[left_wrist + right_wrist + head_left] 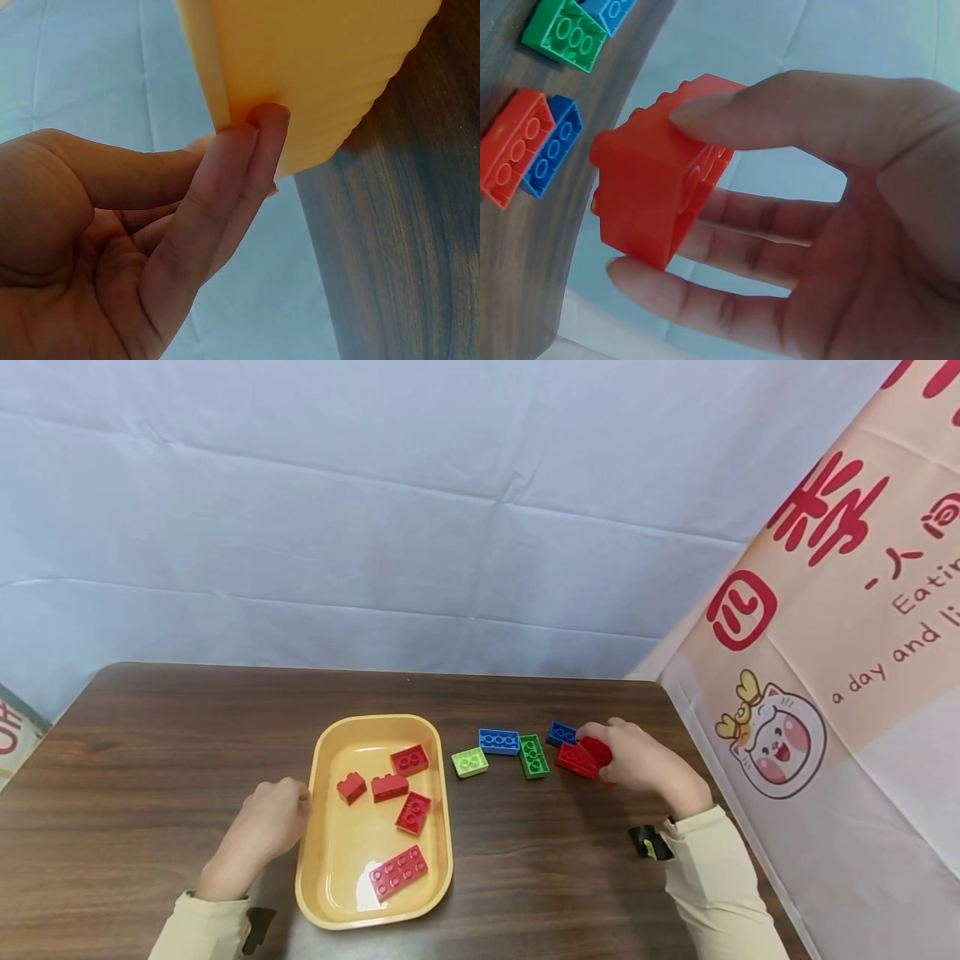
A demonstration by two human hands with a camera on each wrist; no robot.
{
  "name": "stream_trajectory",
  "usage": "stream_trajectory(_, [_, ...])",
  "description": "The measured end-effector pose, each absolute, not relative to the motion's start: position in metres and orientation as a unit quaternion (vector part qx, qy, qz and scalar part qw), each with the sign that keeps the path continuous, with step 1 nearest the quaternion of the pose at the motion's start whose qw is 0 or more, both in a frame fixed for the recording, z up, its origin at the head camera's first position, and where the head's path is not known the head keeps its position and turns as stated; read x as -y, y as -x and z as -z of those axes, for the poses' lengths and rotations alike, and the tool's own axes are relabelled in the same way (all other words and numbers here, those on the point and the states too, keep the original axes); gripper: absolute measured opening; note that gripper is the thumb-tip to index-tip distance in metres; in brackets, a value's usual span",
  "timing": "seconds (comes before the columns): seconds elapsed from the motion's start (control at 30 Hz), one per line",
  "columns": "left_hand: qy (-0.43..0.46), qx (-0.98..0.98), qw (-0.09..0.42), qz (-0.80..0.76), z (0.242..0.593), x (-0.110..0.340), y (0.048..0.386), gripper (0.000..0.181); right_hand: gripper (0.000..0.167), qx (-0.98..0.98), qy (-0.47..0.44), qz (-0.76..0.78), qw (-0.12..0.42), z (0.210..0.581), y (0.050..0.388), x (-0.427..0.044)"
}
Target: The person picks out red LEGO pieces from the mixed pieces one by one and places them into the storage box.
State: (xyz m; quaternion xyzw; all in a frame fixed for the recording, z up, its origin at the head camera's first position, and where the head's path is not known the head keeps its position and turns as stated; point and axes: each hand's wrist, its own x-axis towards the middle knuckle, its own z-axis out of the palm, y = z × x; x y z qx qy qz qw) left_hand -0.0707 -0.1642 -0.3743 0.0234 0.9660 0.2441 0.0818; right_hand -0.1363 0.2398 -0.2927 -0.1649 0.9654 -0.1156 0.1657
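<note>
My left hand is at the left side of a yellow tray. In the left wrist view its fingers and thumb pinch the tray's rim, fingertips against the outer wall. Toward the right of the table, my right hand holds a red toy brick between thumb and fingers. Whether this is one brick or two pressed together, I cannot tell. Close by lie another red brick and a blue brick, hollow sides showing. Several red bricks, among them a large one, are in the tray.
Between tray and right hand lie a light green brick, a longer blue brick and a green brick. The brown wooden table ends at a pale cloth behind. A printed banner hangs on the right.
</note>
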Motion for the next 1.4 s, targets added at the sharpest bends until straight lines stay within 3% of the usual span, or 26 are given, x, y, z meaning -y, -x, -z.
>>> stream_trajectory(1.4, [-0.025, -0.966, 0.082, -0.242, 0.3748, 0.164, 0.0711, 0.02, 0.05, -0.963, 0.176, 0.12, 0.165, 0.2894, 0.1386, -0.2322])
